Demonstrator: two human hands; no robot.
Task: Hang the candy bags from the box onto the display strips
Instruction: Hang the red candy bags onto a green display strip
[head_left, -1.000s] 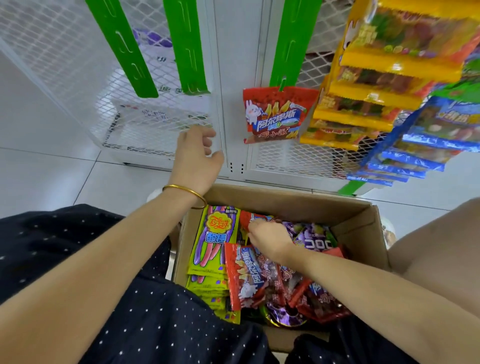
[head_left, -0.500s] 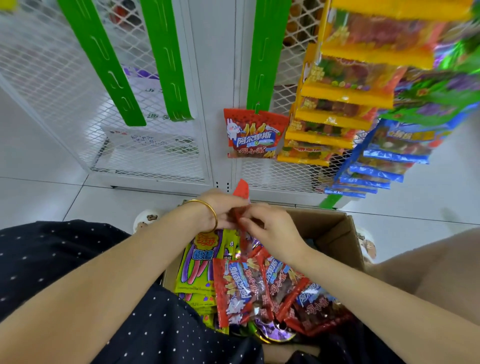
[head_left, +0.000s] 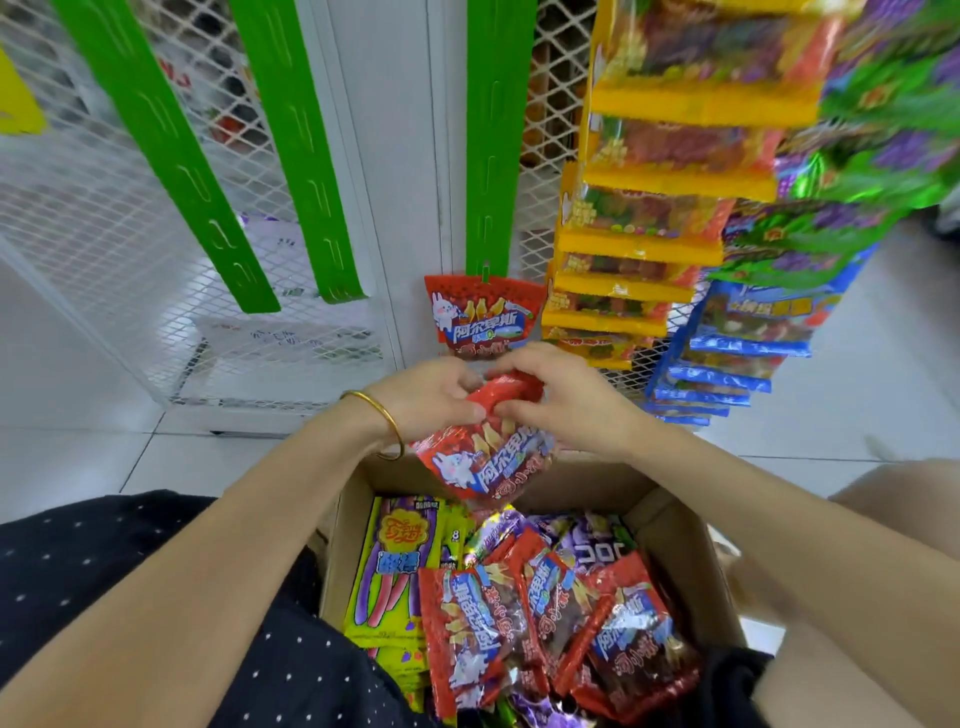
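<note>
I log both forearms reaching forward, left hand (head_left: 434, 397) and right hand (head_left: 563, 402) side by side, fingers curled, pinching one red candy bag (head_left: 485, 457).

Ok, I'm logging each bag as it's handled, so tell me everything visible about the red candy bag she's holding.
The red candy bag is a glossy, crinkly plastic pouch printed with a white rabbit, yellow bottle shapes and white characters on a blue band. It hangs tilted above the open cardboard box, clear of the bags inside. The left hand and the right hand both pinch its folded top edge. A matching bag hangs behind on a green strip.
</note>
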